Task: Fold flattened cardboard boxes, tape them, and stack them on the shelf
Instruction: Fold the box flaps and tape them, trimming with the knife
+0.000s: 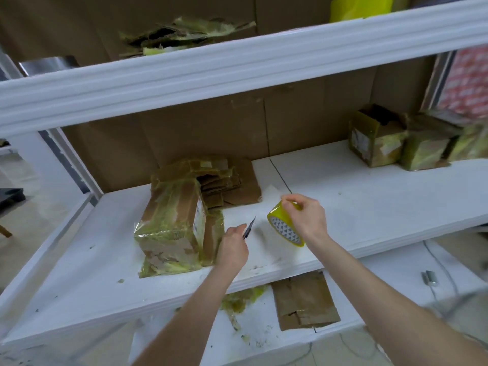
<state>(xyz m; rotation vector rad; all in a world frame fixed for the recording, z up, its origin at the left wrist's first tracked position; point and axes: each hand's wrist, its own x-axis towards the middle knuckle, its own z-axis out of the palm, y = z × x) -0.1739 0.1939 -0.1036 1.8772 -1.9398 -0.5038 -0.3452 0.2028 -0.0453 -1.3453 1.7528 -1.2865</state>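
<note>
A taped cardboard box is seen at the near left of the white middle shelf, stood on its end and wrapped in yellowish tape. Just behind it, against the brown back wall, a pile of flattened cardboard boxes is laid. The left hand is placed just right of the taped box. Its fingers are curled round a small dark cutter, which is blurred and pointed away and upward. The right hand is held further right, and a roll of yellow tape is pinched at its top edge between the thumb and fingers. The roll is tilted; whether it touches the shelf cannot be told. At the far right of the same shelf, finished boxes are set side by side. On the lower shelf a flat brown cardboard piece is laid, near crumpled tape scraps.
</note>
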